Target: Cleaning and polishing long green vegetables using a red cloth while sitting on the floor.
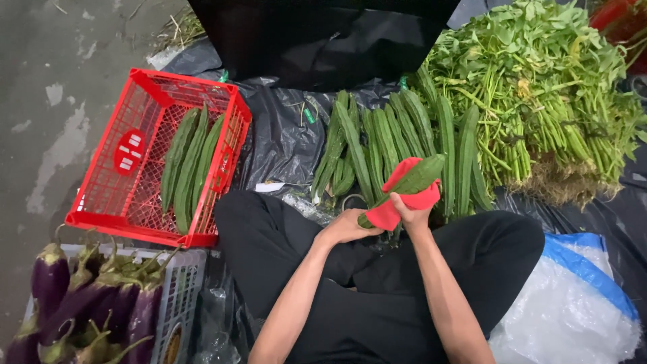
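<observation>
I see my left hand (pixel 347 228) closed around the lower end of a ridged green gourd (pixel 404 186), while my right hand (pixel 411 212) presses a red cloth (pixel 404 202) around its middle, fingers curled shut on both. The gourd tilts up to the right, just above my lap. Beyond it, a row of similar gourds (pixel 391 145) lies on the black plastic sheet (pixel 280 135), touching one another. At the sheet's right edge sits a heap of leafy greens (pixel 539 87). At its left edge stands a red crate (pixel 135 158) holding three more gourds (pixel 190 165). Below that, a grey crate (pixel 178 296) carries purple eggplants (pixel 81 296). A clear plastic bag (pixel 573 310) lies beside my right knee.
</observation>
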